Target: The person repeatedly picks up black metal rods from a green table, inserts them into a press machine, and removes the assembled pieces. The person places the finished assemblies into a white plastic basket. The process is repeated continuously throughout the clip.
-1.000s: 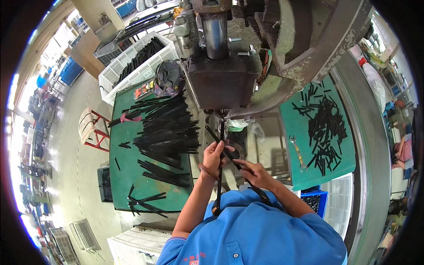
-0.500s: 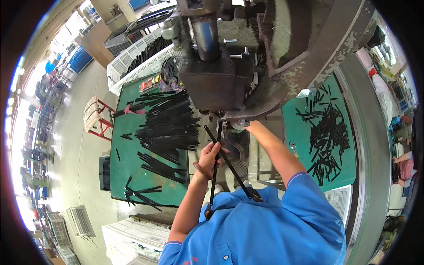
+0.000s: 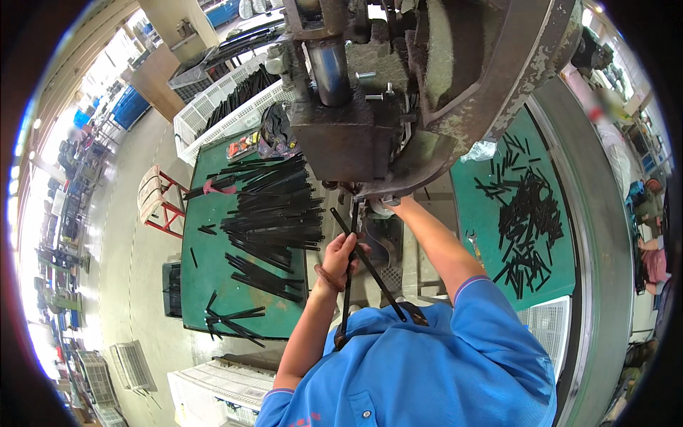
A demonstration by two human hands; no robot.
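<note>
Seen from above, a person in a blue shirt (image 3: 420, 363) stood close to a heavy, dark metal press (image 3: 334, 146). The left hand (image 3: 340, 255) was closed around one long black strip (image 3: 346, 302) and a second strip (image 3: 379, 276) that crossed it. The long black strip ran from the shirt front to just under the press; the second strip slanted from far left to near right. The right hand (image 3: 391, 206) reached to the press's lower edge, slightly right of the long black strip; its fingers were hidden, so whether they gripped anything could not be told. To the left, a green table (image 3: 210, 256) bore a broad fan of similar strips (image 3: 274, 206); to the right lay a heap of short black pieces (image 3: 530, 206). The right hand looked the most exposed: if the press came down with it so close, fingers could be pinched. Sharing one grip, the second strip might nudge the long one crooked, and a loosened left hand could let both slide.
</note>
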